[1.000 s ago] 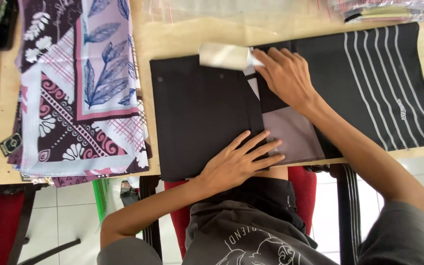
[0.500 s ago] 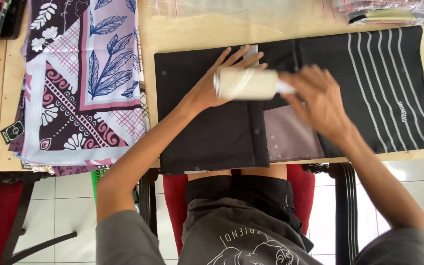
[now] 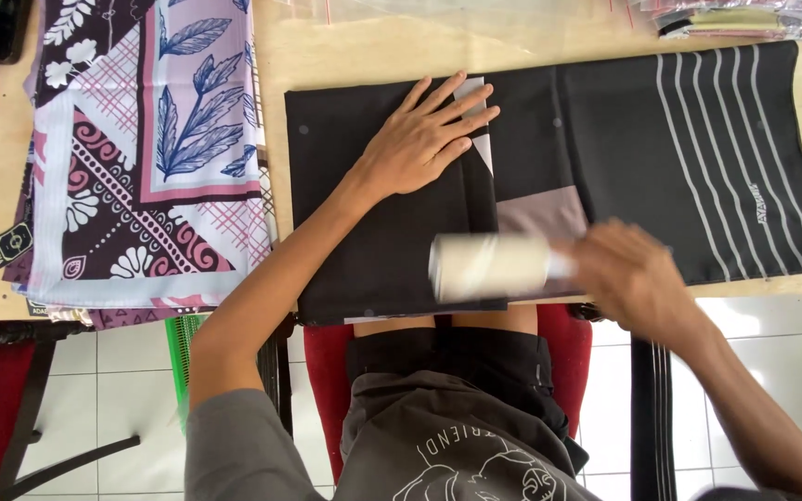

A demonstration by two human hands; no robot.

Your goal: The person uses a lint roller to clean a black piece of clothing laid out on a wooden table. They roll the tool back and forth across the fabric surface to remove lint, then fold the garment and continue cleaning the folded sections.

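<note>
1. Left hand (image 3: 424, 139) lies spread flat on smooth black folded cloth (image 3: 392, 195) near the wooden tabletop's (image 3: 276, 83) front edge.
2. Right hand (image 3: 638, 278), blurred, grips a cylindrical cream lint roller (image 3: 489, 266) on the cloth's front hem.

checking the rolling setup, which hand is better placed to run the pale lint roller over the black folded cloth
Right: the right hand already grips the pale lint roller on the black folded cloth. The left hand lies flat, pinning it.

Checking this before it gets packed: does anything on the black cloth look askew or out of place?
Nothing stands out. The black cloth lies flat and square under the left hand; the right hand holds a pale roller at its near edge.
</note>
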